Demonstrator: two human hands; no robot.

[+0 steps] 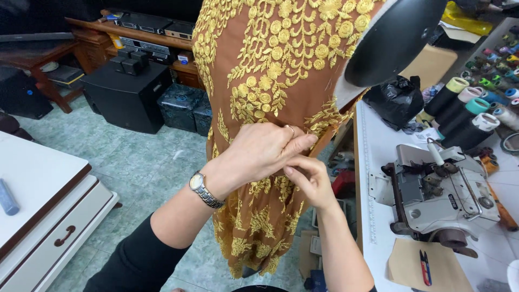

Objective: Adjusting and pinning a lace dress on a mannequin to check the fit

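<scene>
Both hands work at the waist of a brown dress (270,81) with gold floral embroidery, hanging upright. The left hand (259,151) lies flat against the fabric, fingers together; the right hand (311,181) has fingers pinched on the waist seam.

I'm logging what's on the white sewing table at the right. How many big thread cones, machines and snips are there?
Big thread cones: 5, counting only the row lying beside the machine; the small spools behind are too blurred to count
Sewing machines: 1
Thread snips, red and blue: 1
Total: 7
</scene>
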